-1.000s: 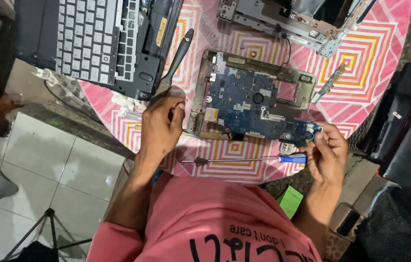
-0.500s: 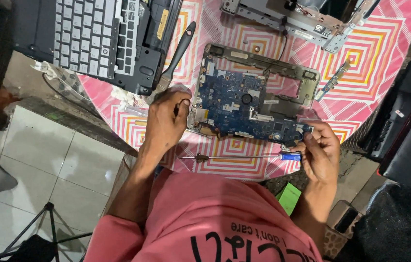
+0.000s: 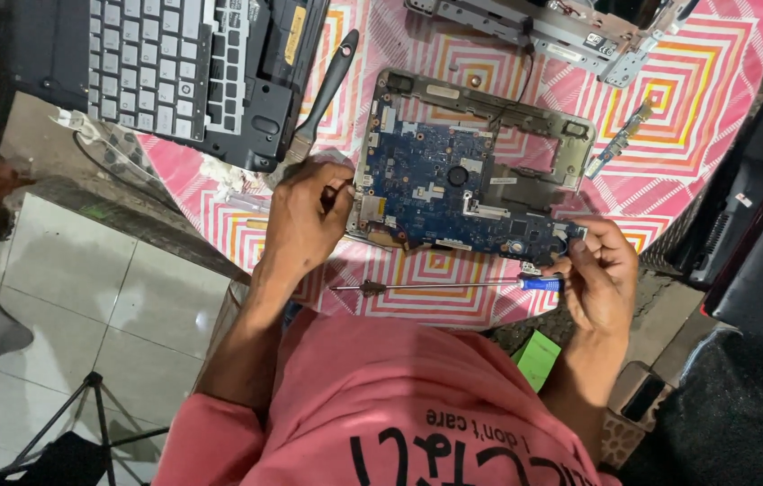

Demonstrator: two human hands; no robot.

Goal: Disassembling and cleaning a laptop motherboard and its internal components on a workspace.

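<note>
A blue laptop circuit board (image 3: 453,193) lies in its grey frame (image 3: 570,144) on a table with a pink patterned cloth (image 3: 723,81). My left hand (image 3: 305,216) grips the board's left edge with curled fingers. My right hand (image 3: 597,270) pinches the board's right corner. A screwdriver (image 3: 453,286) with a blue handle lies on the cloth just below the board, its handle by my right hand.
A grey keyboard deck (image 3: 175,63) sits at the top left, with a black-handled brush (image 3: 327,90) beside it. A metal chassis part (image 3: 561,27) lies at the top. A small green strip board (image 3: 620,139) rests right of the frame. A black bag (image 3: 750,207) stands at the right.
The view has shifted slightly. Both hands stay on the board's two ends. The screwdriver, earlier by my right hand's fingers, lies flat on the cloth.
</note>
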